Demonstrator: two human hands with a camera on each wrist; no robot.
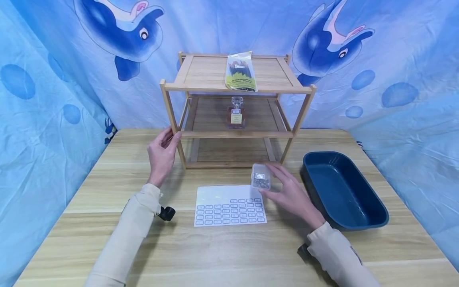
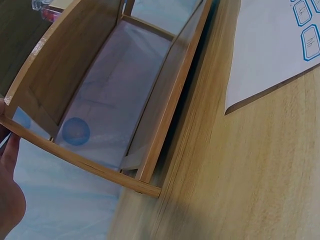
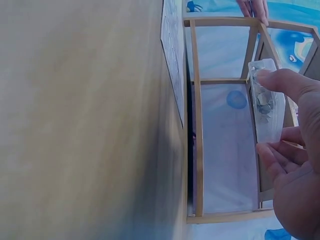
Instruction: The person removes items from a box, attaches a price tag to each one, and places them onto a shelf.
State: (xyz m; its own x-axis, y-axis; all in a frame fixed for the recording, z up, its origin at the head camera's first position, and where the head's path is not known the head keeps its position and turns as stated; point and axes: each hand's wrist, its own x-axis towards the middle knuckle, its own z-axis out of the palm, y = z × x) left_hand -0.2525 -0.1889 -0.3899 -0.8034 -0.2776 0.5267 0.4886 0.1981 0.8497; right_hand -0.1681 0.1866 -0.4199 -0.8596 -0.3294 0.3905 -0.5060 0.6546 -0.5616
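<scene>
My right hand (image 1: 288, 193) holds a small clear plastic box (image 1: 261, 176) by its edges, between thumb and fingers. Small silvery pieces lie inside; their kind is too small to tell. A label is stuck on the box's face. In the right wrist view the box (image 3: 267, 102) is tilted in front of the wooden shelf (image 3: 199, 125). My left hand (image 1: 161, 153) grips the front left post of the three-tier wooden shelf (image 1: 236, 134) near its middle tier, thumb in front. In the left wrist view only part of that hand (image 2: 11, 192) shows at the edge.
A sheet of blue-framed labels (image 1: 229, 205) lies before the shelf. To the right stands a dark blue plastic basin (image 1: 344, 191). The middle tier bears a perfume bottle (image 1: 236, 113); a printed packet (image 1: 241, 71) lies on top. A dolphin-print curtain (image 1: 215, 32) hangs behind.
</scene>
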